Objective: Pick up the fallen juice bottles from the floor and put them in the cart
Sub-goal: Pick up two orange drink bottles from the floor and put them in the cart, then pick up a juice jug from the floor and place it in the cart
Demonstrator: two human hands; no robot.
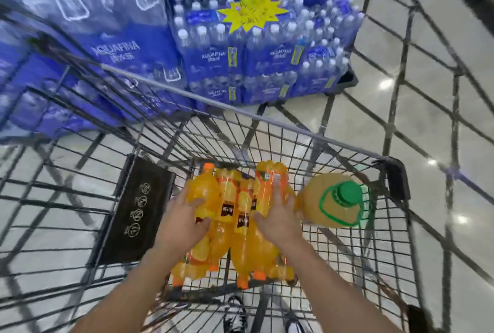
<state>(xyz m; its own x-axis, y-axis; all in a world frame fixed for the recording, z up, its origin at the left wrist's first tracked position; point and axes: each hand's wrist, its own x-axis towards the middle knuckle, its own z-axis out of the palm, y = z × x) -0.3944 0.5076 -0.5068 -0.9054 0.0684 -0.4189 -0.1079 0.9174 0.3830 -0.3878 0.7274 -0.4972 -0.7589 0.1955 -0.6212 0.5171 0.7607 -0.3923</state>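
Note:
Several orange juice bottles (235, 228) with orange caps lie side by side on the bottom of the wire cart (294, 129). My left hand (184, 220) grips the leftmost orange bottle (203, 191) near its shoulder. My right hand (280, 217) lies on another orange bottle (270, 185) whose base points away from me, fingers wrapped on its labelled side. A large juice jug with a green cap (334, 199) stands upright in the cart just right of my right hand.
A dark child-seat flap (139, 209) hangs at the cart's left. Stacked blue packs of water bottles (227, 46) with a yellow star sign stand beyond the cart. Glossy tiled floor (401, 108) surrounds it. My shoes (235, 314) show below the basket.

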